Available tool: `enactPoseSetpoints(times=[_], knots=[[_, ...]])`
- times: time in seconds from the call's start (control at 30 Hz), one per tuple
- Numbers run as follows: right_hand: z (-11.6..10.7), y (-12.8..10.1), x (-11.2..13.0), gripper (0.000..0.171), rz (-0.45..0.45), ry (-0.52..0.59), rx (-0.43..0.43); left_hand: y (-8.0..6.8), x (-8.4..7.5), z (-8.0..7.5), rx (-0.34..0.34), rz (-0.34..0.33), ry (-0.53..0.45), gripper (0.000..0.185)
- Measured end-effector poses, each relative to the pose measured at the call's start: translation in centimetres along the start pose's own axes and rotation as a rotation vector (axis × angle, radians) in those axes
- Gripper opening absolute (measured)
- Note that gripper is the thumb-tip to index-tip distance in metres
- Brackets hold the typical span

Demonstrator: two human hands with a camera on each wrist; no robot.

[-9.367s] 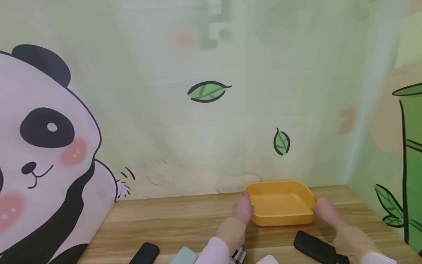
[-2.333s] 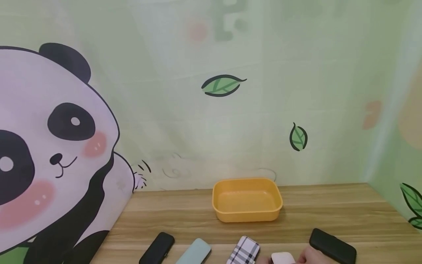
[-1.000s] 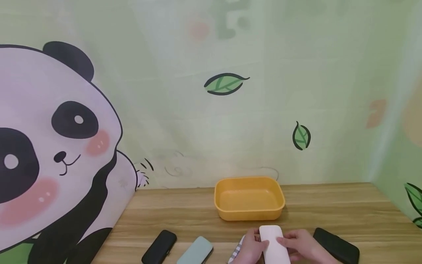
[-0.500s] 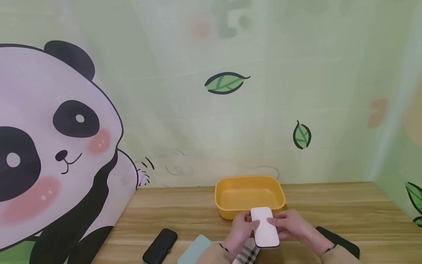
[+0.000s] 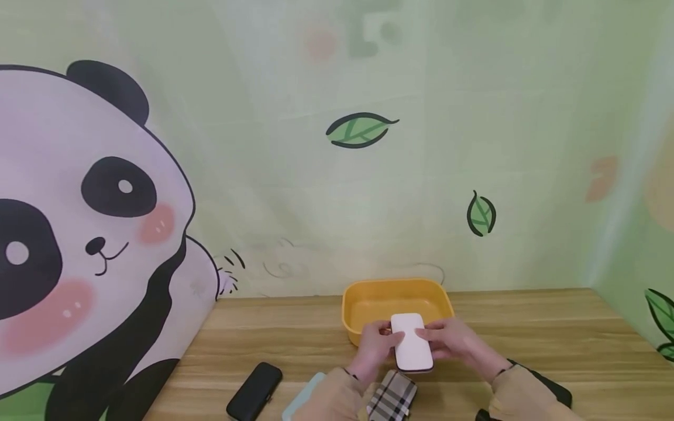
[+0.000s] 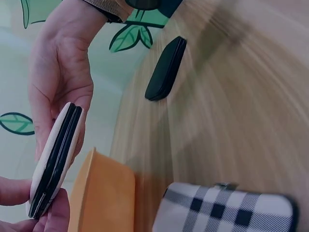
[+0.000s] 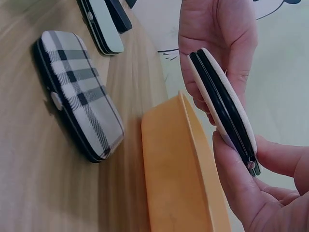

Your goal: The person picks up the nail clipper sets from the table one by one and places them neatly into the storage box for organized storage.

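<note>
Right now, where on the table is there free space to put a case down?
The wood right of the tray, up to the wall, is bare, and so is the wood left of it, behind the black case. The front edge is crowded: black case, green case, plaid case. Both hands hold the white case over the tray's front rim.

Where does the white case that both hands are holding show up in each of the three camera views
Head: white case low centre, held in front of the yellow tray.
Left wrist: edge-on at lower left, above the tray's wall.
Right wrist: edge-on at upper right, above the tray.
Shared landmark: the yellow tray.
</note>
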State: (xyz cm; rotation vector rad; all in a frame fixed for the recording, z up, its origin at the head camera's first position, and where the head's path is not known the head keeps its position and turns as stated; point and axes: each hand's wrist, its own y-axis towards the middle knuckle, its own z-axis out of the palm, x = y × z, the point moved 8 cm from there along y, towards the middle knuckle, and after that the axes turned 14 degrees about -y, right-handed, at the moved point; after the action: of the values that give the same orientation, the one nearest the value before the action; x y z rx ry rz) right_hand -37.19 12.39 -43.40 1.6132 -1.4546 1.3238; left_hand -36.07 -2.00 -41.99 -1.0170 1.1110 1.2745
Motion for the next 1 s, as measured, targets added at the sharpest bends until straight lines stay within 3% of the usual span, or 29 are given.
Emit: enactPoseSetpoints(times=[0.37, 0.73, 1.0], knots=[[-0.5, 1.8, 1.2, 0.034, -0.011, 0.008, -0.019, 1.9, -0.7, -0.4, 0.000, -0.022, -0.019, 0.023], [-0.8, 3.8, 2.0, 0.036, 0.049, -0.042, -0.055, 3.8, -1.5, -1.3, -0.063, 0.024, 0.077, 0.022], [-1.1, 5.0, 2.0, 0.037, 0.074, -0.039, -0.089, 5.1, -1.6, -1.5, -0.052, 0.026, 0.101, 0.021]])
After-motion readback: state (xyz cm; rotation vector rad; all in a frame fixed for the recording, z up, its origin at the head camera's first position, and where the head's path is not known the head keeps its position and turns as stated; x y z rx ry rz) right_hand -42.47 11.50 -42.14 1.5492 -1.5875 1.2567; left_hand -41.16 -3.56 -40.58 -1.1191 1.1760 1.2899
